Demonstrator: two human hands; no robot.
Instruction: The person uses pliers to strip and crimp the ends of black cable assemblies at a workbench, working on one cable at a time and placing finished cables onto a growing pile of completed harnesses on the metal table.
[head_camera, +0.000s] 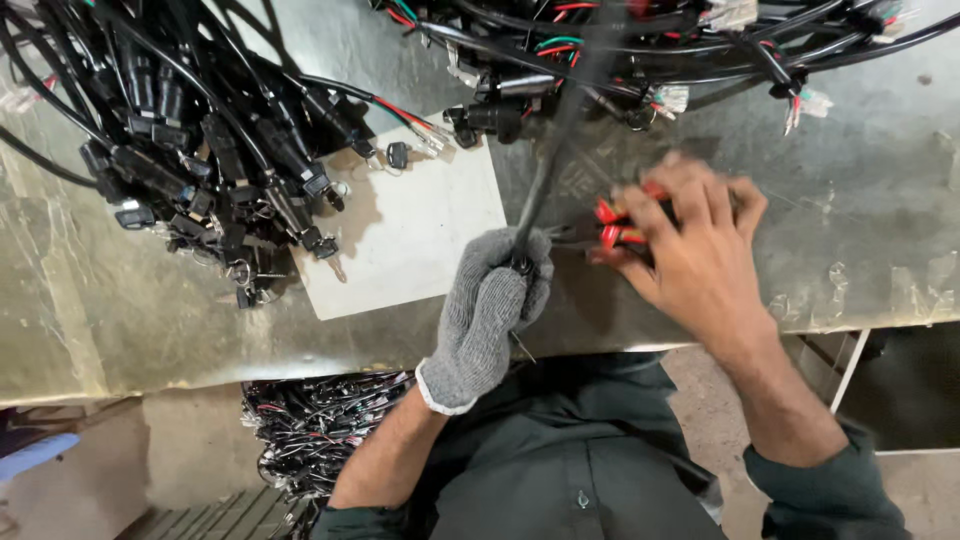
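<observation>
My left hand (490, 310), in a grey knit glove, is closed around a black cable (555, 140) that rises blurred toward the far pile of harnesses. My bare right hand (690, 250) rests on the metal table (860, 220) just to the right of it, fingers wrapped around a tool with red handles (612, 225). The tool's jaws point left toward the cable near my gloved fist; they are mostly hidden by my fingers.
A heap of black wire harnesses with connectors and keys (200, 150) fills the left of the table. More harnesses (650, 50) lie along the far edge. A white sheet (420, 230) lies between them. Another bundle of harnesses (320, 420) sits below the table edge.
</observation>
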